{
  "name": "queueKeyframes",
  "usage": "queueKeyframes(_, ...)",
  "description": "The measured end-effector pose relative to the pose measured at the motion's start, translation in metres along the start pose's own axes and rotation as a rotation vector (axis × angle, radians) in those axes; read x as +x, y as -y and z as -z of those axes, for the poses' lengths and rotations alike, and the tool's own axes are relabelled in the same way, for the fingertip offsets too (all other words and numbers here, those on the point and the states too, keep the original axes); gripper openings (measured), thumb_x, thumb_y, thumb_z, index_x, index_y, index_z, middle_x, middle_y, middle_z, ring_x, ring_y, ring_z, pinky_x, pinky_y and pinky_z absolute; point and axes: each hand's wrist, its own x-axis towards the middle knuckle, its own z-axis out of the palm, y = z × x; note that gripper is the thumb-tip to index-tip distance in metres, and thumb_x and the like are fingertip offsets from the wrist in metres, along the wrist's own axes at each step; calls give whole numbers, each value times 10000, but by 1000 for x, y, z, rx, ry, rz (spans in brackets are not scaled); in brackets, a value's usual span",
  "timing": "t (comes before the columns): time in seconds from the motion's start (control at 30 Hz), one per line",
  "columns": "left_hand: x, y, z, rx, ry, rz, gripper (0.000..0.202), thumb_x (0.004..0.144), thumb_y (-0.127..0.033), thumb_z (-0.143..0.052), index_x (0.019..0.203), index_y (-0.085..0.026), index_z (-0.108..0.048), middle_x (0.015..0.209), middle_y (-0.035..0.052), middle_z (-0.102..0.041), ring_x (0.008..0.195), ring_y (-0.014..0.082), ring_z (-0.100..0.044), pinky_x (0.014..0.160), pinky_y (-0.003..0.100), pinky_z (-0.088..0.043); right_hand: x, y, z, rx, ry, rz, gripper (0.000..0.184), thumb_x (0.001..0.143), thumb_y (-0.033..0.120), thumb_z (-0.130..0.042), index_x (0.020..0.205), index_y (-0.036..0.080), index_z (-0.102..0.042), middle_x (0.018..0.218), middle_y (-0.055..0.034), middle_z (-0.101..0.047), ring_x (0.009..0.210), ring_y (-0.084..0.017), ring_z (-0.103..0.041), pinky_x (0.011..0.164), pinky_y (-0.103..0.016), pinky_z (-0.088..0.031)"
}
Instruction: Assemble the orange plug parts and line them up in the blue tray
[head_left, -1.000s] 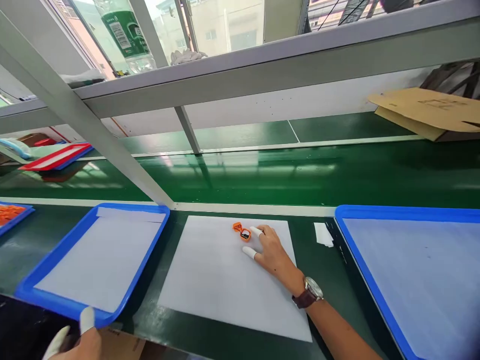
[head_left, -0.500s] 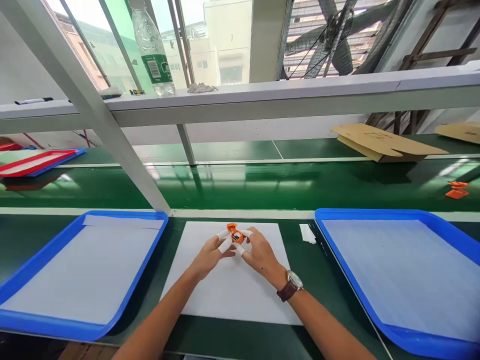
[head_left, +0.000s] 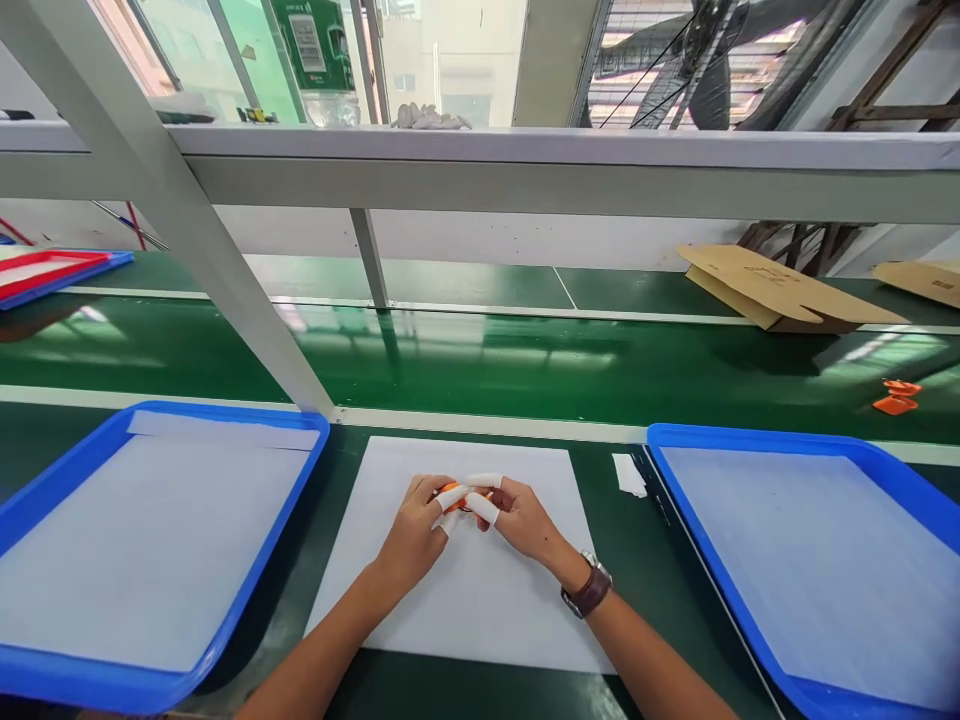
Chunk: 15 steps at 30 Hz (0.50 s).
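Note:
A small orange part (head_left: 453, 489) with a dark middle is pinched between both my hands above a white sheet (head_left: 465, 590) on the green bench. My left hand (head_left: 416, 530) grips its left side and my right hand (head_left: 521, 520) its right side, fingers curled. Both hands wear white finger cots on the fingertips, and a brown-strapped watch sits on my right wrist. Most of the part is hidden by my fingers.
Blue trays lined with white paper lie at the left (head_left: 75, 680) and right (head_left: 750, 440). Behind runs a green conveyor belt (head_left: 525, 365) with small orange parts (head_left: 894, 397) at far right, flat cardboard (head_left: 780, 290) beyond, and a slanted metal post (head_left: 187, 220). A white scrap (head_left: 628, 474) lies by the sheet.
My left hand came up from the bench's front edge to join the right on the orange part. Both hands then pulled it slightly nearer and closed tighter round it.

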Motion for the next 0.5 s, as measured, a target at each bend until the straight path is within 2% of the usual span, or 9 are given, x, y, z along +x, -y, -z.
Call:
queueKeyframes(0.07,-2,4,-3,11,-14,12,431,890,-56,-526,1242,-276,-640,1169,70,-649,1096,224,-609,906,416,-566,-2,-3,-4,20,8,-38,364,885,461,-664,1126,189,-686,761,-10,-672,677,-160,-640,682,-335,-547)
queueKeyframes(0.17,-4,8,-5,-43,-7,108,431,883,-60,-522,1239,-273,-637,1209,66,-630,1100,207,-625,918,386,-571,-6,-5,-6,43,47,-93,321,911,442,-636,1114,196,-679,758,-7,-680,679,-159,-646,691,-336,-553)
queueKeyframes(0.27,-2,8,-5,-149,1,250,369,879,-102,-552,1177,-283,-672,1172,51,-646,1051,192,-650,860,340,-592,-8,-7,-8,49,13,-125,327,884,395,-673,1154,212,-641,894,-32,-713,775,-183,-683,721,-346,-571)
queueKeyframes(0.37,2,6,-4,-255,22,380,307,890,-152,-582,1143,-287,-695,1152,45,-663,1020,184,-667,810,311,-610,-8,-11,-10,25,-87,-66,357,863,321,-698,1191,225,-594,1110,-72,-693,958,-215,-691,853,-378,-579)
queueKeyframes(0.5,6,7,-4,-373,102,424,330,894,-236,-640,1218,-285,-675,1281,61,-634,1106,215,-667,905,367,-618,-8,-18,-8,-80,-165,74,281,910,241,-627,1188,244,-585,1099,-63,-654,989,-208,-667,882,-382,-582)
